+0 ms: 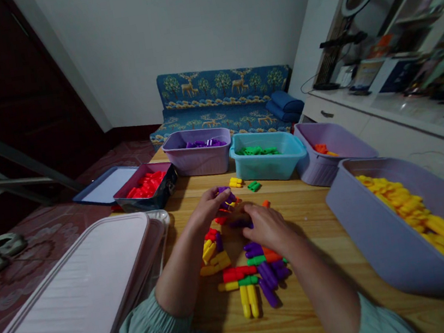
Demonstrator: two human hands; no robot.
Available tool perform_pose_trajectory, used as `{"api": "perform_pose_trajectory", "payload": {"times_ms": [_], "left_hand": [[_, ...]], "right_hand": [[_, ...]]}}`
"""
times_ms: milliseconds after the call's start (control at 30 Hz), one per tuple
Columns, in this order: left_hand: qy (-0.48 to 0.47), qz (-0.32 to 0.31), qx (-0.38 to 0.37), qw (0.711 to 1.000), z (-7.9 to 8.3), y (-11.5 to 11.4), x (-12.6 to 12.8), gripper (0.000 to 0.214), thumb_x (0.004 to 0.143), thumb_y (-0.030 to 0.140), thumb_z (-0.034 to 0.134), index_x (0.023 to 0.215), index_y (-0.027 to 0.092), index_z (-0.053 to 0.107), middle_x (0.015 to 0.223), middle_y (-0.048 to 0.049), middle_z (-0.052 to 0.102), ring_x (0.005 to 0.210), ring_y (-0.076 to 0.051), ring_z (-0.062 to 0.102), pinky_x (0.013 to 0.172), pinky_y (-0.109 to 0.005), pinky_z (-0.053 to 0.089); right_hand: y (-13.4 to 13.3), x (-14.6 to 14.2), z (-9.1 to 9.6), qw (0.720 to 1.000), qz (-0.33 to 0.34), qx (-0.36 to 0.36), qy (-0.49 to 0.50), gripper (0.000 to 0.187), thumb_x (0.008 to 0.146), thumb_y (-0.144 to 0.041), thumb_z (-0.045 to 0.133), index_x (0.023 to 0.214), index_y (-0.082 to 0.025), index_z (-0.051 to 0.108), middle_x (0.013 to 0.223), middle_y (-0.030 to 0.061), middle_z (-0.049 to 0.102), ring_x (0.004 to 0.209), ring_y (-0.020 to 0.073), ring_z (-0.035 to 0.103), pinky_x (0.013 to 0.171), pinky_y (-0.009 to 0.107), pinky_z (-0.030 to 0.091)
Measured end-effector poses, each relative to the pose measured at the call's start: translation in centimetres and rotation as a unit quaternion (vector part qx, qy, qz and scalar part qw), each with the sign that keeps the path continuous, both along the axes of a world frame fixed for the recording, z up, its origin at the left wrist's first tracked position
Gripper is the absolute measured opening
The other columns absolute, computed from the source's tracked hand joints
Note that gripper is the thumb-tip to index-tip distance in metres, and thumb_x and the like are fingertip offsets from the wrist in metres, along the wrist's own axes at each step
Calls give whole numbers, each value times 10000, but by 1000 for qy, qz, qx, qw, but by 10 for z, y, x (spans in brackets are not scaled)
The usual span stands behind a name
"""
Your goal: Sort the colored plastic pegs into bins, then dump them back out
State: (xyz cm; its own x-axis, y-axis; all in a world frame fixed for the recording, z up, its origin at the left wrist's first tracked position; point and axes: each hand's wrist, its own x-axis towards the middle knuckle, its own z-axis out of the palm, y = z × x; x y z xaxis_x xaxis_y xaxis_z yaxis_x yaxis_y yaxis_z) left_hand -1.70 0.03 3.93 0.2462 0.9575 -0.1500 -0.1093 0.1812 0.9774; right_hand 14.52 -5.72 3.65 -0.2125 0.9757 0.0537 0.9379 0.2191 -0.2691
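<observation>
Bullet-shaped plastic building pieces lie in a loose pile on the wooden table in front of me. My left hand is closed on a purple building piece at the far side of the pile. Close beside it, my right hand reaches over the pile; its fingertips are blurred and I cannot make out what they touch. Nearer to me lie yellow pieces, red pieces, purple pieces and a green piece. A yellow pair and a green pair lie beyond my hands.
Across the back stand a tin of red pieces, a purple bin and a turquoise bin. Two lilac bins line the right, the nearer holding yellow pieces. Pale lids are stacked at the left.
</observation>
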Motion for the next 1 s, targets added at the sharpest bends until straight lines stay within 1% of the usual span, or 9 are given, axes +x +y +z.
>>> {"api": "perform_pose_trajectory", "payload": {"times_ms": [100,167,233,300,367,400,533,667,1000], "left_hand": [[1,-13,2,1000,2,-2,-1,336,738,413,715,898,130,629,820,-58,679,562,-94,593,477,-193,489],[-3,-22,9,1000,4,-3,-1,322,753,405,704,897,128,627,826,-60,677,567,-91,591,487,-192,494],[-3,-21,9,1000,4,-4,0,318,763,395,699,917,129,619,835,-62,676,567,-93,595,491,-197,498],[5,-8,0,1000,5,-5,1,329,773,384,692,968,132,609,831,-60,673,564,-98,597,492,-207,503],[12,-4,-7,1000,6,-7,3,353,797,386,669,1041,141,597,819,-50,662,580,-105,601,506,-219,514],[11,-10,-6,1000,7,-8,5,371,810,402,653,1073,146,593,821,-48,656,600,-111,607,518,-226,522],[0,-89,7,996,9,-16,8,507,797,493,642,1181,171,567,927,-75,655,701,-156,644,578,-281,552],[19,-159,1,987,8,-18,10,635,713,431,750,1245,164,529,974,-93,667,717,-176,662,640,-308,553],[21,-156,24,987,10,-17,6,738,673,355,799,1303,131,487,996,-100,658,682,-152,652,598,-259,530]], "right_hand": [[7,9,0,997,-36,20,67,186,751,-220,581,912,-187,668,928,83,699,857,219,642,743,311,453],[12,13,-1,983,-60,49,166,140,787,-244,569,853,-187,679,889,75,704,829,198,644,738,296,464],[15,13,-2,945,-79,63,312,179,800,-322,580,866,-180,667,812,58,702,715,175,643,654,277,481],[16,11,-2,886,-77,44,455,264,787,-397,597,910,-168,644,749,37,687,570,147,612,545,259,473],[16,6,-1,837,-55,17,544,311,766,-432,615,922,-163,624,740,25,677,501,126,589,497,247,468],[15,4,-1,825,-45,10,563,309,754,-429,629,912,-164,617,741,20,673,494,121,590,491,242,471],[13,-5,-7,835,-42,7,549,245,707,-365,663,857,-185,589,674,-9,635,462,123,586,442,233,475],[16,-7,-16,845,-57,17,532,156,669,-286,637,777,-202,562,637,-17,589,524,152,603,429,247,499],[18,-5,-18,835,-46,24,547,178,677,-299,660,786,-189,572,716,18,627,618,165,639,543,270,535]]}}
